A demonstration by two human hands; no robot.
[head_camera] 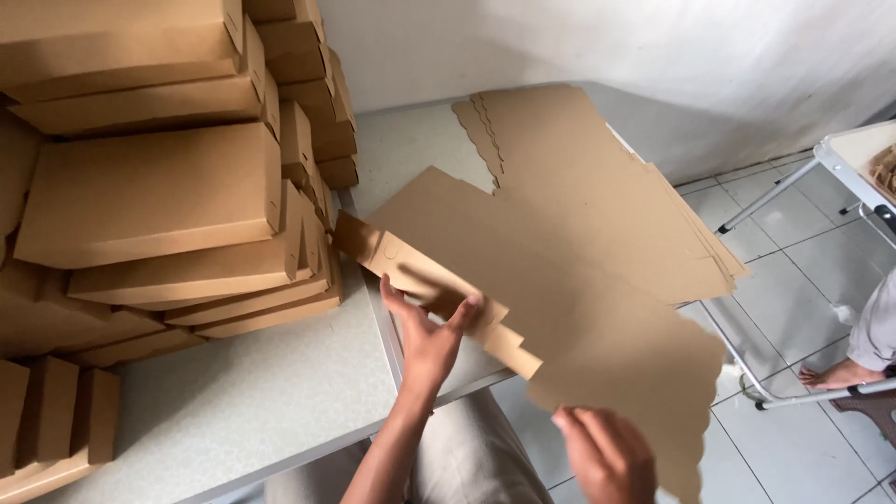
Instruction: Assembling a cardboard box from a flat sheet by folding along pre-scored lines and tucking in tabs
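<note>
A flat cardboard sheet (560,280) is pinched by spread left hand (425,341) and right hand (607,453), folded boxes (149,187) stacked upper left.

Folded brown cardboard boxes (149,187) are sitting stacked high on the grey tabletop (252,392), filling its left side. A white folding table (854,154) is standing on the tiled floor (793,252), and another person's bare foot (835,376) is resting nearby.
</note>
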